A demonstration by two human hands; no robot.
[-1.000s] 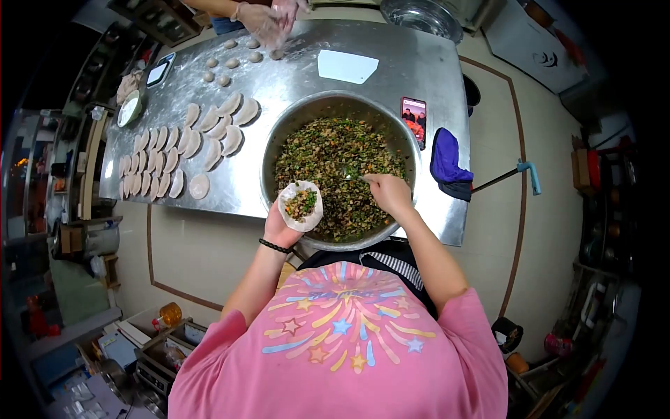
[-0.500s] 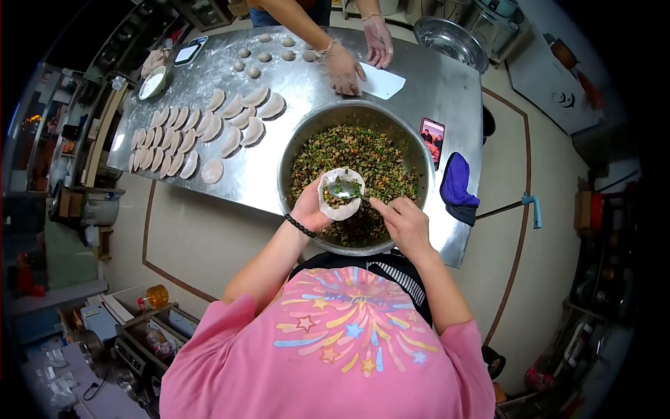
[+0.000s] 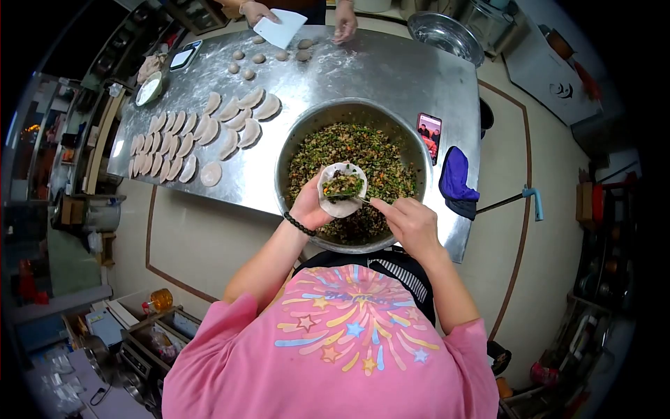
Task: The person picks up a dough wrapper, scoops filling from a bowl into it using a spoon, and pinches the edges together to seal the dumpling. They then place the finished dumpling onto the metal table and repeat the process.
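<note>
A round dough wrapper (image 3: 340,209) with green and brown filling (image 3: 343,185) on it lies in my left hand (image 3: 309,204), whose fingers cup it from beneath. My right hand (image 3: 412,221) is closed round the handle of a spoon (image 3: 359,199), and the spoon's tip is at the filling on the wrapper. Both hands are over the near part of a large metal bowl (image 3: 423,183) of chopped filling. To the left, several folded dumplings (image 3: 167,143) lie in rows on the metal table (image 3: 244,188), beside one flat round wrapper (image 3: 211,174).
Across the table, a co-worker's hand (image 3: 257,12) holds a white scraper (image 3: 280,28) near small dough pieces (image 3: 259,59); the other hand (image 3: 345,22) is beside it. A phone (image 3: 429,134) and a purple cloth item (image 3: 457,178) lie right of the bowl. A flour bowl (image 3: 149,89) stands at left.
More filling shows on the wrapper, and the spoon has shifted down toward its lower edge. The co-worker's hands have moved back and left, with the scraper now lifted in one.
</note>
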